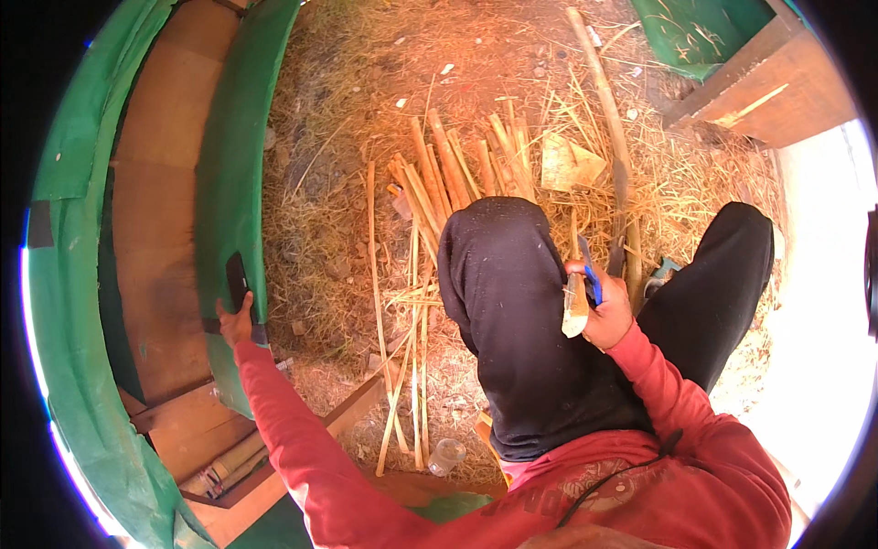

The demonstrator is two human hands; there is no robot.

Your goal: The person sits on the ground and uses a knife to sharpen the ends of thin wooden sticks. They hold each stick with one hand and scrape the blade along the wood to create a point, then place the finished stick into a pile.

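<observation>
Stretched out to the left, my left hand [236, 320] grips the lower end of a slim black phone [238, 280] at the edge of a green-covered ledge [229, 174]. My right hand [610, 313], above my right thigh, is closed around a pale piece of split wood [575, 309] and a blue-handled knife [593, 282] together. The knife's blade points away from me, and its handle is partly hidden by my fingers. Beyond my left knee lies a pile of split wooden sticks [448, 169] on the straw-strewn ground.
Long thin strips [422, 366] lie crossed left of my knee, with a clear plastic cup [447, 456] nearby. A long pole [608, 119] and a flat wooden piece [569, 163] rest ahead. A wooden box [773, 82] stands far right; an open wooden compartment [229, 457] is at left.
</observation>
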